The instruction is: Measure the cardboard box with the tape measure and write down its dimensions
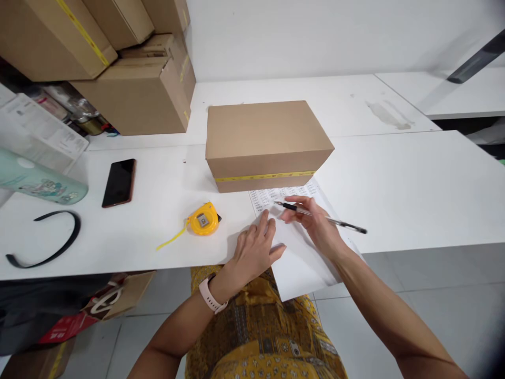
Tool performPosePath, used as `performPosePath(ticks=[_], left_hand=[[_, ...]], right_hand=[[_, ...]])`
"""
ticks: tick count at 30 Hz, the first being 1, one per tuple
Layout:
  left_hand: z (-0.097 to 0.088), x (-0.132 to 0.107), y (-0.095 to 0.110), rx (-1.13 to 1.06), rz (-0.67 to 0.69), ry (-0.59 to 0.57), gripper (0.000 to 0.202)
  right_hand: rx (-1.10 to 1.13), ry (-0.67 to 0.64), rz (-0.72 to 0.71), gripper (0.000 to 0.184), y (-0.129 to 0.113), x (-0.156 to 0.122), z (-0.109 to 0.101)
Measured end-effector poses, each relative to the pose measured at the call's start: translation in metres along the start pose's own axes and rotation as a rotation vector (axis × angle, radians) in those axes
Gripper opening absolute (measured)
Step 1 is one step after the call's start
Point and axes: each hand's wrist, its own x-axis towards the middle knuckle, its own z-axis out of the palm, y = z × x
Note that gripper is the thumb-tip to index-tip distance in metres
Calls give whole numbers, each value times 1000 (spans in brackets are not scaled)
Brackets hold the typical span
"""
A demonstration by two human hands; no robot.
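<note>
Your right hand (315, 223) grips the pen (345, 225). Its long axis runs right to left, tip over the printed rows of the sheet (303, 263), just short of the box (268, 142). Your left hand (254, 250) lies flat, fingers spread, on the sheet's left edge, just beside the tip.

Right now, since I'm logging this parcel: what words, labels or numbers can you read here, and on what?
Nothing reads for certain.
Sheet under the pen: printed rows, too small.
Yellow tape on the box: any print blurred.
Tape measure: grey label, unreadable.
Red bag: white letters, cut off, blurred.
Papers at far left: print too small.
Bottle: cartoon print, no legible words.
</note>
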Motion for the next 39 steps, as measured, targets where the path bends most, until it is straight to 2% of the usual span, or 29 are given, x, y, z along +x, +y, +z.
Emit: performPosePath(ticks=[2,5,8,11,26,39], left_hand=[[-1,0,0,1,0,1,61],[-1,1,0,2,4,9,60],[0,3,0,1,-4,10,57],[-1,4,0,-2,-4,11,56],[-1,6,-2,-46,4,-12,53],[-2,5,-2,-62,2,-10,54]], right_hand=[[13,-41,59,51,4,12,10],[-59,74,88,39,10,28,18],[-148,144,-3,44,19,40,21],[-201,111,-72,35,27,46,22],[-395,128,-147,25,28,45,26],[-426,101,-143,26,31,45,26]])
